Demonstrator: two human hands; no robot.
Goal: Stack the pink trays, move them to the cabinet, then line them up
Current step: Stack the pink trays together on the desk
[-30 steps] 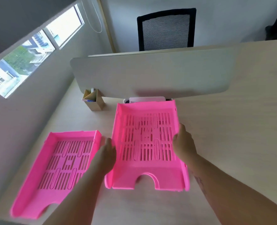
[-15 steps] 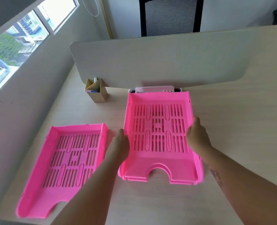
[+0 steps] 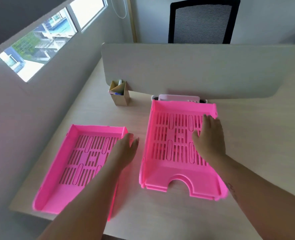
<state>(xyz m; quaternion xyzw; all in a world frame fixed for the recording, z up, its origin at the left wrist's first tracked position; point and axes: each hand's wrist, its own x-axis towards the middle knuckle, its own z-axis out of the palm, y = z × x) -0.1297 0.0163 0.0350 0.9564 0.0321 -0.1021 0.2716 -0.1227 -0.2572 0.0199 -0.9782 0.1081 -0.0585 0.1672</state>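
We are partway through the stacking. To the right of our left fingers sits the stack of pink trays [image 3: 179, 149]: doubled edges along its near lip and left wall suggest at least two trays nested there, though we cannot count them for certain. Our right hand [image 3: 208, 137] lies flat and open on the slotted floor of the top tray, fingers [image 3: 206, 118] spread toward its far right corner, pressing or steadying rather than gripping. We judge that this tray is seated, or nearly so.

The single pink tray [image 3: 81, 163] lies apart on the bench [image 3: 257, 135], under and to the left of our left hand [image 3: 126, 149]. That hand hovers over the tray's right wall, near its far right corner, fingers loose and open, closed on nothing. Whether the fingertips touch the wall we cannot tell; the hand is a little blurred.

So the first part of the task is done only in part. Left to do: take hold of the single tray, lift it across to the right and nest it on the stack. After that comes the carry to the cabinet, which is not in view here, and then the lining up.

Beyond our fingers, a small card pen holder [image 3: 119, 94] stands by the desk divider [image 3: 195, 71], and a white object [image 3: 177, 97] sits just behind the stack; neither is in the way.
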